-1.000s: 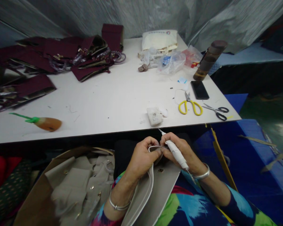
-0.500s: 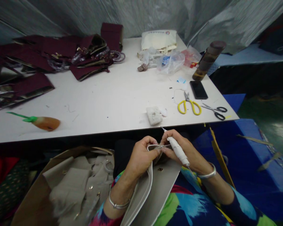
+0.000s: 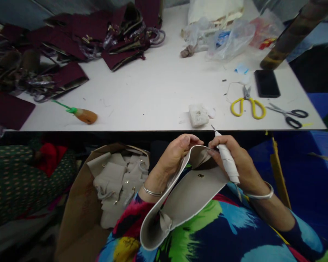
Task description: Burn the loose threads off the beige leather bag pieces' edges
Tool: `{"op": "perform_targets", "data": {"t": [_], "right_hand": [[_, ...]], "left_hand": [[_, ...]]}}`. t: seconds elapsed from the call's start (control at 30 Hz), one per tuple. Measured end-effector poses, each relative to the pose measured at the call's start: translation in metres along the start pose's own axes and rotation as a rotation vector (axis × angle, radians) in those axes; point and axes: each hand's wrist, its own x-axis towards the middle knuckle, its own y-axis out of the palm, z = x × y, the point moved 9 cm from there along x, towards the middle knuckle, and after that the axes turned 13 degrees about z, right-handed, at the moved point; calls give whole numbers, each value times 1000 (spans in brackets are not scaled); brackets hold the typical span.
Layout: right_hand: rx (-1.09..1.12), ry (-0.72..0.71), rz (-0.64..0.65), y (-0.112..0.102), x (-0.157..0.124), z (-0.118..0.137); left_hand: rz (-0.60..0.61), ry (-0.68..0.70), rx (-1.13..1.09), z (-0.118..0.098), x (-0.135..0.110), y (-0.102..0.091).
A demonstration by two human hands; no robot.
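Observation:
A beige leather bag piece lies curved across my lap, below the table's front edge. My left hand is closed, pinching the piece's upper rim. My right hand is closed round a white pen-shaped tool with a thin metal tip that points up toward the table edge. Its fingers also touch the rim of the piece, close to my left hand. Both wrists wear silver bangles.
A white table carries yellow scissors, black scissors, a phone, a small white block, an orange bottle with green nozzle, maroon bag pieces, plastic bags. A box of beige pieces sits lower left.
The view has tilted down and moved closer. The beige piece has been turned and opened into a wider curve on my lap. Both hands keep their hold.

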Motion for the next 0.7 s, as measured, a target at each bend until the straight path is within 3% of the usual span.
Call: {"op": "perform_targets", "data": {"t": [0.33,0.43,0.53,0.7], "right_hand": [[-2,-1,-103,-6,-10,-2],[15,-9,-123,-12,-14,4],[28,-40,-229,-33,-25,20],[-72,-108,-574,-87,-60,61]], "left_hand": [[-10,-46,116,-3,7,6],[47,-61,151,-1,8,4],[148,-63,244,-4,7,4],[248,45,214,-23,5,8]]}}
